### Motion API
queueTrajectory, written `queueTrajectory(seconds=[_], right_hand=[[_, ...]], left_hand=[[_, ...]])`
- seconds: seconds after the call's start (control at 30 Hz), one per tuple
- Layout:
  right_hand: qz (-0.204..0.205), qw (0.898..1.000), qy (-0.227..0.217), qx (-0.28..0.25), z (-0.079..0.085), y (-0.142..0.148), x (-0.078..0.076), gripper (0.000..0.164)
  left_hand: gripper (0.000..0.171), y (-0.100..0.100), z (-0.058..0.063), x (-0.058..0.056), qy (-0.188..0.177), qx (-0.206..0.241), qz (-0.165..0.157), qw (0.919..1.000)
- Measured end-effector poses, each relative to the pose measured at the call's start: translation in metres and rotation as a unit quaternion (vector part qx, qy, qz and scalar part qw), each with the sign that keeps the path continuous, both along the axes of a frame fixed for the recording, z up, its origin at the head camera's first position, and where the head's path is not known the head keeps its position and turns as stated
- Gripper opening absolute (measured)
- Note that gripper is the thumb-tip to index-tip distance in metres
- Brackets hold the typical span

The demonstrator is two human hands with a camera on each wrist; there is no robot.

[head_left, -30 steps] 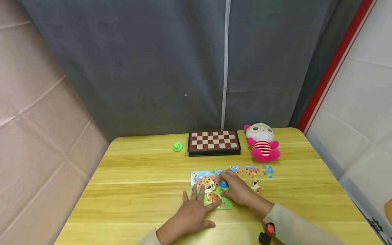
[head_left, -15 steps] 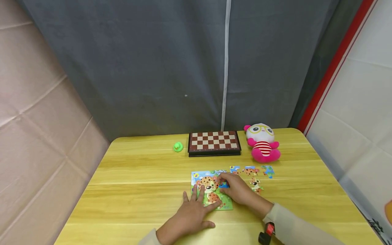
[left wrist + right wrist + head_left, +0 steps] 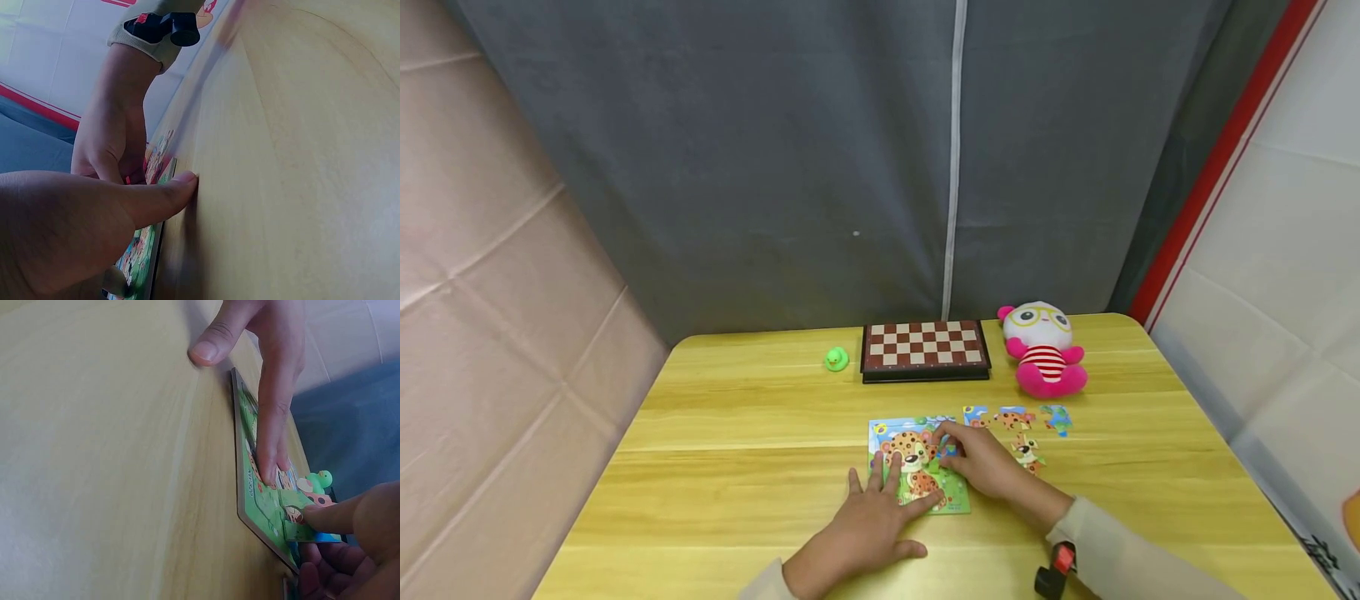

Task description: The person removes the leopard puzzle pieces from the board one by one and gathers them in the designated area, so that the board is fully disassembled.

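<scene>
Green puzzle piece: I see right hand pinching it over puzzle board; left hand, fingers spread, touches board.

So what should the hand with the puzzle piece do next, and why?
Maybe the right hand could gently lower the puzzle piece flat onto the puzzle board: it pinches the piece over the board, and the left hand rests there, which should help keep the board steady.

Green-and-blue puzzle board, puzzle piece green and apparently blue-edged, chessboard brown-and-cream chequered
</scene>
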State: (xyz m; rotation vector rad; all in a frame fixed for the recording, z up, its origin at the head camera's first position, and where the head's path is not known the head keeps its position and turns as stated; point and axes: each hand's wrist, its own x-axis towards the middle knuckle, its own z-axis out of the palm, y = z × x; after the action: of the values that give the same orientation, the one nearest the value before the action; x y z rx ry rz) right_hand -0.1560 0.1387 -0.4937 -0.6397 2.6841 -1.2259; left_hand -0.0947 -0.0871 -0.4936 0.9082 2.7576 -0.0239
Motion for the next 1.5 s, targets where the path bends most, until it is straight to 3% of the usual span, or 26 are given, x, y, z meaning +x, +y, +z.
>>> queueTrajectory(seconds=[0.37,0.77,1.07,1.5], right_hand=[[-0.027,0.999,-0.028,0.005,0.005,0.006,0.000,0.018],[-0.041,0.999,-0.021,0.000,0.002,0.026,0.000,0.016],[-0.041,0.999,-0.008,-0.008,0.003,0.046,0.004,0.012],[-0.071,0.997,-0.028,-0.007,0.006,0.087,0.007,0.013]], left_hand=[[0.076,0.000,0.001,-0.001,-0.006,0.009,0.003,0.9999],[0.076,0.000,0.002,0.000,-0.005,0.004,0.002,1.0000],[0.076,0.000,0.002,0.000,-0.003,0.000,0.003,1.0000],[0.077,-0.002,0.001,0.002,0.004,0.004,-0.003,1.0000]])
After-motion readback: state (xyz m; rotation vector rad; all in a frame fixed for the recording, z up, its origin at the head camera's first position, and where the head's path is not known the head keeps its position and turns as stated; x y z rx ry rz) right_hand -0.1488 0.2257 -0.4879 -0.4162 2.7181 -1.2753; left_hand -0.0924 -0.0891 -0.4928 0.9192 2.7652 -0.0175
